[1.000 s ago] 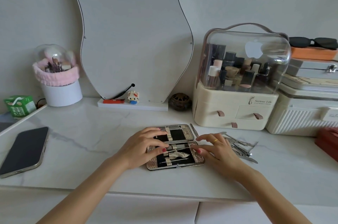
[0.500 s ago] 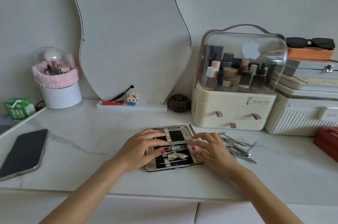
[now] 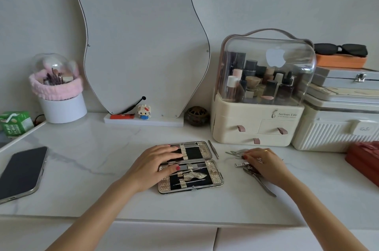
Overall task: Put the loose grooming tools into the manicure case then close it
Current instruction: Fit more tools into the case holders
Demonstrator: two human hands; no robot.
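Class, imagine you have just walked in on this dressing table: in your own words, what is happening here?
A person is packing a manicure kit. The open, gold-textured manicure case lies flat on the white marble tabletop, several slim metal tools already strapped inside. The left hand rests on the case, steadying it. The right hand reaches over the pile of loose metal grooming tools beside the case. A slim metal tweezer lies apart, near the case's upper right edge. The case is not yet closed.
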